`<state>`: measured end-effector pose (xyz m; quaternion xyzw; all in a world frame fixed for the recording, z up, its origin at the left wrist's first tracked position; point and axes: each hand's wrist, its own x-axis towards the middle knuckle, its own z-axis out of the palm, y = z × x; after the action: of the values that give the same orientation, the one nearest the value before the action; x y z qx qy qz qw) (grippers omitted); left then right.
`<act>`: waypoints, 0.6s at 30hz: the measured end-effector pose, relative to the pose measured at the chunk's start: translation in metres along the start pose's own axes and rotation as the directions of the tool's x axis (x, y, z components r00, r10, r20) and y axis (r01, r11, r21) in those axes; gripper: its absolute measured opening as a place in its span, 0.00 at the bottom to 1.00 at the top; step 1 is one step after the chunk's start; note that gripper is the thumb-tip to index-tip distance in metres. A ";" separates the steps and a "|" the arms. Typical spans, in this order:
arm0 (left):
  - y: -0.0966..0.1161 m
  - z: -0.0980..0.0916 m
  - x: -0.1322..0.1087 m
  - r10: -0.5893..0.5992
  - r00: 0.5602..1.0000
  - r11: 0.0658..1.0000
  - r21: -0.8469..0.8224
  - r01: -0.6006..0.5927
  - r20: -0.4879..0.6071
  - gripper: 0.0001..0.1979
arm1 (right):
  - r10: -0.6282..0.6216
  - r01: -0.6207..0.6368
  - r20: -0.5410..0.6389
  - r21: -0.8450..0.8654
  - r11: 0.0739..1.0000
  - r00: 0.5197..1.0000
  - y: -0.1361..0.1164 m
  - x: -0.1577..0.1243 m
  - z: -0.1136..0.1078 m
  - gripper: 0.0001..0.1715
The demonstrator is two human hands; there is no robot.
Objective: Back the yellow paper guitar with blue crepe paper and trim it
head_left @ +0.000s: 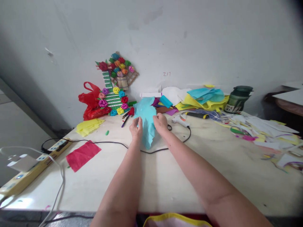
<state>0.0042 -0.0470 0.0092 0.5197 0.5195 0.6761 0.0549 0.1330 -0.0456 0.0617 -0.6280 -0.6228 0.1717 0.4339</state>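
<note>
The head view looks forward and down from near the table (169,183) toward the wall (201,41), seemingly blurred at right

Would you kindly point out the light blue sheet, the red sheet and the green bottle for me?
Light blue sheet (147,123), head view: the middle of its hanging part.
Red sheet (83,155), head view: the middle of its upper face.
Green bottle (237,98), head view: the middle of its body.

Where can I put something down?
Two pale tabletop patches look bare: below the thin black cord, between the flat red sheet and left forearm; and between the right forearm and loose white scraps. The back is crowded, from multicoloured flower decorations to the dark green lidded bottle.
</note>
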 end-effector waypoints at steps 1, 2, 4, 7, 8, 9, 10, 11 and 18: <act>0.001 0.001 0.001 -0.026 1.000 0.999 -0.021 0.026 0.004 0.17 | -0.026 0.026 -0.009 -0.043 0.999 1.000 -0.002 -0.002 -0.004 0.12; 0.004 0.003 0.001 -0.053 0.998 0.997 -0.052 0.054 0.017 0.16 | -0.057 0.055 -0.017 -0.087 0.995 0.998 -0.003 -0.004 -0.007 0.13; 0.009 0.007 0.001 -0.116 0.992 0.982 -0.144 0.122 0.051 0.16 | -0.126 0.121 -0.021 -0.173 0.978 0.992 -0.005 -0.007 -0.013 0.13; 0.016 0.013 0.001 -0.209 0.969 0.922 -0.305 0.240 0.131 0.16 | -0.205 0.196 -0.009 -0.254 0.947 0.979 -0.006 -0.008 -0.018 0.13; 0.018 0.015 0.001 -0.235 0.958 0.896 -0.346 0.279 0.163 0.16 | -0.217 0.208 -0.006 -0.259 0.943 0.976 -0.007 -0.008 -0.020 0.14; 0.018 0.016 0.000 -0.257 0.947 0.871 -0.379 0.313 0.191 0.17 | -0.219 0.211 -0.006 -0.253 0.944 0.976 -0.008 -0.006 -0.021 0.14; 0.019 0.017 0.000 -0.276 0.937 0.848 -0.406 0.342 0.214 0.17 | -0.211 0.203 -0.008 -0.236 0.950 0.977 -0.009 -0.004 -0.022 0.14; 0.018 0.017 0.000 -0.293 0.928 0.827 -0.427 0.367 0.230 0.17 | -0.194 0.187 -0.014 -0.211 0.959 0.981 -0.010 -0.001 -0.024 0.14; 0.017 0.016 0.000 -0.390 0.891 0.718 -0.528 0.453 0.234 0.17 | 0.062 -0.059 -0.028 0.095 0.994 0.998 -0.011 0.036 -0.050 0.13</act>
<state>0.0247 -0.0445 0.0210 0.3817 0.3945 0.7407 0.3874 0.1693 -0.0300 0.1101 -0.6281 -0.5880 0.2043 0.4670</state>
